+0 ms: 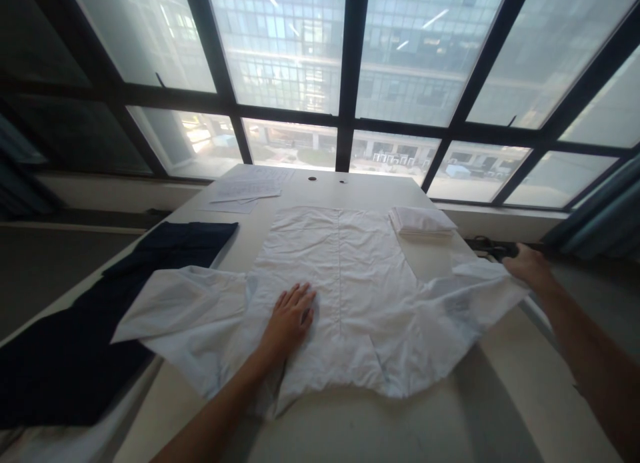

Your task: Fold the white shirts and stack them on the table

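Observation:
A white short-sleeved shirt (370,283) lies spread over the table, its hem toward the window and its collar end near me. My left hand (290,316) rests flat on the left part of the shirt, fingers stretched out and nearly together. Out at the right, my right hand (527,266) is closed on the end of the shirt's right sleeve (480,293), which is pulled outward past the table edge. The left sleeve (185,300) lies loose, partly over dark navy cloth. Some wrinkles run across the shirt's body.
Dark navy folded cloth (135,283) covers the table's left side. A folded white garment (423,220) sits at the right, beyond the right sleeve. Printed papers (250,190) lie at the far left of the white table (375,190). Large windows (345,63) stand behind it.

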The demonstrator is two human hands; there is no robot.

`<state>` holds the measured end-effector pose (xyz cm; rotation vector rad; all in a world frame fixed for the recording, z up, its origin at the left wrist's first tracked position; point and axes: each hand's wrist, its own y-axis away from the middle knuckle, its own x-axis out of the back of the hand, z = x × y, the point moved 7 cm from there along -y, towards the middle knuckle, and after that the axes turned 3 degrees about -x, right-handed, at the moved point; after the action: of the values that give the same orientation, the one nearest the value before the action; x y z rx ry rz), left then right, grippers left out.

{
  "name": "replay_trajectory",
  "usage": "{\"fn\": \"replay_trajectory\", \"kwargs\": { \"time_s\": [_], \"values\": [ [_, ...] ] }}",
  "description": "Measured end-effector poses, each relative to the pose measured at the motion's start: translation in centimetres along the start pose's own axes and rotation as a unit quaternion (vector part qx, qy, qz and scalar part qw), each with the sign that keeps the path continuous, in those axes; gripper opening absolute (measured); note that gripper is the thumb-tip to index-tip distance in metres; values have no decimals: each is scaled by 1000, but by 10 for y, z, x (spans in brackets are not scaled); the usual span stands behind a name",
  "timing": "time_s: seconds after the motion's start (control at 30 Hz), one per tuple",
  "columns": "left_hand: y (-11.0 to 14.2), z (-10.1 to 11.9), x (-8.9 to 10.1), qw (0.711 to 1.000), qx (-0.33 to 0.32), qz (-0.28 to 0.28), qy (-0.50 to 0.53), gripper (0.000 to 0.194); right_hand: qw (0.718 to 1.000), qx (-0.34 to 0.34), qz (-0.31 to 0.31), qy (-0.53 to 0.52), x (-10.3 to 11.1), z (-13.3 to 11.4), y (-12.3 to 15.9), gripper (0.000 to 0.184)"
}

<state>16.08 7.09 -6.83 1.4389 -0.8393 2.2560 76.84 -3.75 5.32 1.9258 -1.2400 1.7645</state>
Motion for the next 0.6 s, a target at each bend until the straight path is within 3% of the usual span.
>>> {"fn": "replay_trajectory", "kwargs": {
  "time_s": [0.1, 0.17, 0.27, 0.33, 0.4, 0.5, 0.6],
  "values": [
    [-2, 1, 0, 1000, 1, -4, -5, 44, 986, 135, -18, -97, -9, -85, 59, 53],
    [-3, 2, 1, 1000, 5, -9, -11, 43, 955, 203, -87, -197, -20, -145, 119, 46],
    [2, 11, 4, 999, -6, -42, -8, 42, 894, 272, -251, -252, -37, -214, 221, 33],
    [16, 23, 7, 996, -30, -78, -1, 41, 874, 289, -325, -216, -42, -233, 276, 25],
    [37, 37, 12, 992, -60, -113, 8, 43, 867, 294, -363, -176, -41, -237, 312, 23],
    [72, 53, 22, 987, -80, -136, 31, 45, 867, 286, -377, -157, -37, -233, 332, 16],
    [93, 53, 31, 989, -35, -112, 86, 43, 858, 268, -393, -195, -32, -232, 334, 13]
  ]
}}
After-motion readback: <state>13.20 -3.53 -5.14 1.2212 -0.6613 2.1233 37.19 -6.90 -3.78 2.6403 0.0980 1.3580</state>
